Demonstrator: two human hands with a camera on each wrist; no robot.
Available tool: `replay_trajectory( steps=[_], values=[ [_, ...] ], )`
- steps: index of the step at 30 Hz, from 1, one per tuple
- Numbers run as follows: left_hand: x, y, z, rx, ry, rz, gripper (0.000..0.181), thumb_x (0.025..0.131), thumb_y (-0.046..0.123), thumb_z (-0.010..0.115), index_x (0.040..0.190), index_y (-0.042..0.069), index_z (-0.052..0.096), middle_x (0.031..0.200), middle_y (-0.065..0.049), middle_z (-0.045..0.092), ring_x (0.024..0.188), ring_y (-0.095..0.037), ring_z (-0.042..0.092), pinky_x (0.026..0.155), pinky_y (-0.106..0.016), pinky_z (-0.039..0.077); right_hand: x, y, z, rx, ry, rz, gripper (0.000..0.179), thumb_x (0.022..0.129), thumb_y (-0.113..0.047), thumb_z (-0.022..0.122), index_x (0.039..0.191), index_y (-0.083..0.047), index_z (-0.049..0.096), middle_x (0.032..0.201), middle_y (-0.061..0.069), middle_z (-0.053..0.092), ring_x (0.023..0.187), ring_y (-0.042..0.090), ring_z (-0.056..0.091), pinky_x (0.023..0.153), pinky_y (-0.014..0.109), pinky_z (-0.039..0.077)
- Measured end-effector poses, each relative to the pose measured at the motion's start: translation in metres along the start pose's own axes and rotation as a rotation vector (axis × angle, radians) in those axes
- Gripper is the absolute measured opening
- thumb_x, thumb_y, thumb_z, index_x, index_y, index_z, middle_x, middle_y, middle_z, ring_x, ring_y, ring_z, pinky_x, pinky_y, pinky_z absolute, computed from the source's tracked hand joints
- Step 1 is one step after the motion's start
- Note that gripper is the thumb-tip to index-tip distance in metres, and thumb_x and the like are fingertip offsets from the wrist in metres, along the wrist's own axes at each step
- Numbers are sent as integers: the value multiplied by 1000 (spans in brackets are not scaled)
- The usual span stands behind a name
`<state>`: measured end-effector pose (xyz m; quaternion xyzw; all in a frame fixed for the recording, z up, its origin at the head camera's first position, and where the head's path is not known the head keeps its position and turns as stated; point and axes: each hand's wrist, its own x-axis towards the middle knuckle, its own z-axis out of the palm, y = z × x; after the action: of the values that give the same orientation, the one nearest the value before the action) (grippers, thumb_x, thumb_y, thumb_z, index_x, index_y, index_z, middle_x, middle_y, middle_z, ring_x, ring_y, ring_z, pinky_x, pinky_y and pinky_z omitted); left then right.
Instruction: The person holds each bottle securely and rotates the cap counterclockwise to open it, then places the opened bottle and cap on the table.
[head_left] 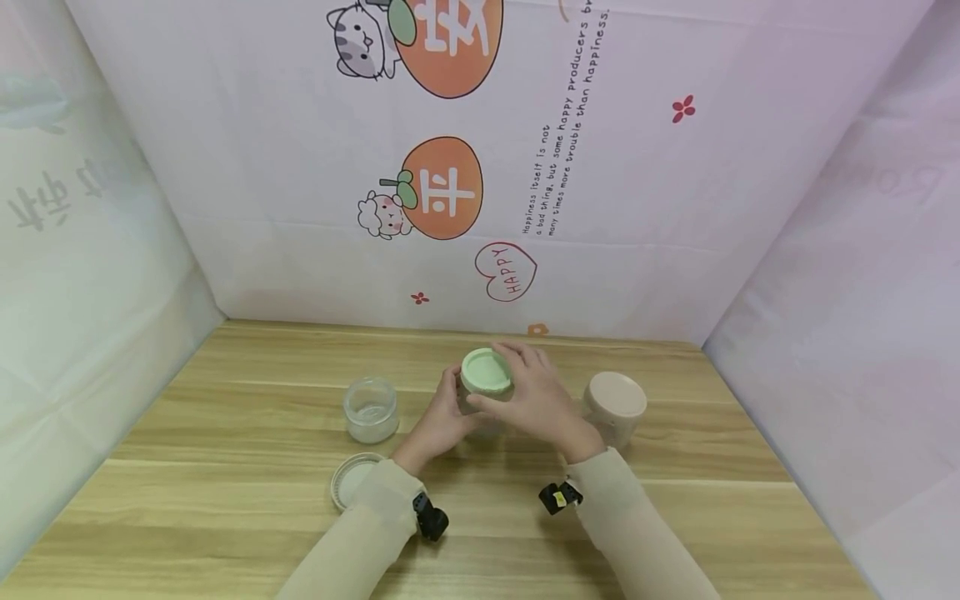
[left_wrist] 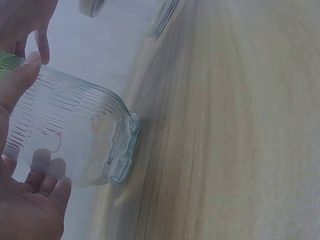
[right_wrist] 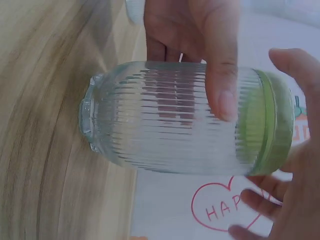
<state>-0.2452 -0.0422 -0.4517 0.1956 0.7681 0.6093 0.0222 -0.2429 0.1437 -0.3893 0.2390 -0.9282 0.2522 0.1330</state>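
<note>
A ribbed clear glass jar [right_wrist: 165, 145] with a green lid [head_left: 486, 372] stands roughly upright near the table's middle. My left hand [head_left: 442, 421] grips its side, thumb on the near wall and fingers round the other side, as the right wrist view shows. Around the lid, my right hand [head_left: 536, 400] is spread, its thumb apart from the rim and its fingers beside the far edge. Whether any right fingertip touches the lid is hard to tell. The jar's scalloped base [left_wrist: 125, 150] is at the tabletop; contact there is unclear.
To the left is a small lidless glass jar [head_left: 371, 410]. A round pale lid [head_left: 351, 482] lies nearer, partly behind the left sleeve. At the right stands a jar with a pinkish lid [head_left: 617, 395]. Printed white cloth [head_left: 615, 275] hangs behind the wooden table [head_left: 225, 500] and along both sides.
</note>
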Motion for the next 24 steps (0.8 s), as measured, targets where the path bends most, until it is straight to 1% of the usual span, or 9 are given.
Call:
replay_trajectory(
  steps=[1, 3, 6, 7, 8, 13, 19, 21, 24],
  values=[
    [-2, 5, -1, -7, -7, -2, 89, 92, 22, 76, 154, 4, 15, 153, -20, 29, 143, -36, 28, 114, -61, 23, 0, -1, 1, -27, 17, 4, 90, 82, -77, 61, 147, -16, 49, 143, 10, 48, 127, 29, 42, 100, 52, 39],
    [-2, 4, 0, -5, -8, 7, 86, 93, 20, 74, 154, 3, 15, 153, -22, 28, 143, -37, 27, 113, -62, 23, -1, -3, 2, -64, 45, 8, 92, 81, -78, 60, 146, -14, 51, 138, 10, 50, 122, 28, 44, 100, 50, 38],
    [-1, 4, 0, -4, -11, 18, 83, 94, 19, 73, 153, 3, 16, 153, -22, 29, 143, -37, 28, 113, -62, 24, -2, -5, 3, -96, 84, 3, 93, 80, -77, 63, 144, -9, 53, 134, 13, 52, 118, 29, 46, 101, 52, 36],
    [-1, 4, 0, -4, -10, 19, 82, 94, 19, 73, 152, 3, 17, 153, -21, 29, 143, -36, 28, 113, -62, 24, -2, -6, 3, -102, 91, 6, 93, 80, -76, 63, 143, -8, 53, 133, 13, 53, 117, 29, 47, 101, 52, 36],
    [0, -1, 0, 0, -7, 22, 82, 94, 21, 73, 152, 5, 18, 152, -20, 30, 142, -35, 29, 113, -61, 24, -3, -7, 3, -112, 97, 8, 93, 80, -76, 64, 143, -8, 53, 131, 13, 53, 115, 28, 47, 100, 52, 37],
    [0, -1, -1, 3, -13, 27, 83, 94, 22, 74, 152, 5, 18, 150, -19, 33, 141, -33, 31, 114, -59, 26, -2, -8, 4, -134, 113, 36, 94, 80, -76, 64, 142, -7, 54, 122, 12, 53, 108, 27, 47, 96, 50, 38],
    [0, -1, -1, 14, -15, 21, 84, 93, 24, 75, 152, 5, 17, 149, -18, 32, 141, -33, 31, 114, -58, 25, -2, -7, 5, -105, 110, 25, 88, 82, -68, 68, 143, -6, 53, 116, 12, 53, 102, 26, 46, 88, 47, 41],
    [0, 0, -1, 22, -14, 19, 85, 93, 25, 75, 152, 5, 17, 151, -19, 30, 142, -33, 29, 114, -57, 25, -2, -7, 5, -81, 109, 9, 85, 83, -64, 70, 143, -6, 53, 118, 13, 53, 103, 27, 47, 86, 46, 41],
    [0, -1, -1, 37, -10, 13, 88, 92, 27, 76, 153, 4, 16, 153, -20, 27, 144, -34, 26, 115, -57, 25, -2, -4, 4, -51, 95, -13, 80, 84, -57, 72, 144, -7, 53, 124, 13, 54, 108, 27, 47, 87, 47, 43]
  ],
)
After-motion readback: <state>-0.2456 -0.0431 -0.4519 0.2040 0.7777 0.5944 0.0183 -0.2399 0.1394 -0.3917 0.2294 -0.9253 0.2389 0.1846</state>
